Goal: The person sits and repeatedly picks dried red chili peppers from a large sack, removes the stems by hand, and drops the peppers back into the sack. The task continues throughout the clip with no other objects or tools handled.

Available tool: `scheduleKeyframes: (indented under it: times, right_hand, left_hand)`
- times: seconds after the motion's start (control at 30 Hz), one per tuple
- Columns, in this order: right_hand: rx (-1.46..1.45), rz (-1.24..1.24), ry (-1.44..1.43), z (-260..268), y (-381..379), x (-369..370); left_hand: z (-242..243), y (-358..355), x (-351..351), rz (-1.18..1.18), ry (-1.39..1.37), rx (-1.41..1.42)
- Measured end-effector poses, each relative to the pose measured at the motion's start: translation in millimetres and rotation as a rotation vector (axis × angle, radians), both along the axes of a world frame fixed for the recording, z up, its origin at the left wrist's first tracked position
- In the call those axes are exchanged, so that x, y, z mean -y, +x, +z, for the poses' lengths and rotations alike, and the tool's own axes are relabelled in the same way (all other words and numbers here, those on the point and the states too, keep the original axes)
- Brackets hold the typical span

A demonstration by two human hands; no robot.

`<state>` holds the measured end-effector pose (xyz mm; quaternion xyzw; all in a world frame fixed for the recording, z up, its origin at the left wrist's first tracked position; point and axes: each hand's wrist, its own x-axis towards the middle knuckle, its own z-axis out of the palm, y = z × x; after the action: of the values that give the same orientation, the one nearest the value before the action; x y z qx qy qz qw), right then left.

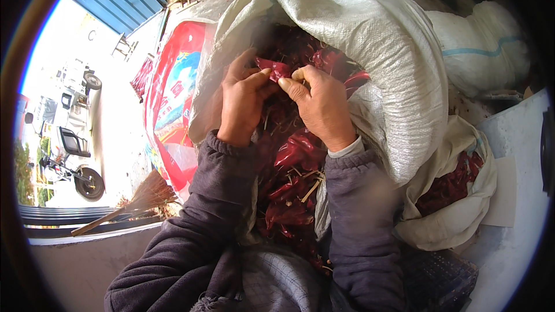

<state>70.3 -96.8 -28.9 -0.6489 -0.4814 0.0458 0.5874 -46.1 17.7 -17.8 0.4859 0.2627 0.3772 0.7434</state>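
A dried red chili pepper (279, 69) is pinched between my two hands over the mouth of a large white woven sack (390, 60). My left hand (243, 99) grips its left part between thumb and fingers. The thumb and forefinger of my right hand (323, 102) close on its right end. More dried red chilies (334, 60) fill the sack behind my fingers. Another heap of dried chilies (299, 151), some with pale stems, lies between my forearms, down toward my lap. My palms hide part of the sack's contents.
A red printed plastic bag (186, 39) stands left of the sack, with a straw broom (147, 193) below it. On the right are a smaller sack of chilies (451, 234), a dark crate (438, 277) and a bulging white sack (481, 47). A three-wheeled vehicle (71, 147) stands outside.
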Motion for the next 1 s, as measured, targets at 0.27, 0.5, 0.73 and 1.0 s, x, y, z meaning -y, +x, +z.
scheduleKeyframes:
  times: [0.27, 0.5, 0.73, 1.0]
  right_hand:
    - [-0.332, 0.133, -0.155, 11, 13, 13]
    - [-0.652, 0.302, 0.030, 14, 13, 13]
    - [0.080, -0.087, -0.017, 9, 8, 8]
    - [0.377, -0.211, 0.047, 9, 9, 11]
  left_hand:
    - [4, 0, 15, -0.245, 0.672, -0.278]
    - [2, 1, 21, -0.156, 0.801, -0.296]
    - [2, -1, 22, -0.175, 0.907, -0.348]
    - [1, -2, 22, -0.075, 1.301, -0.609]
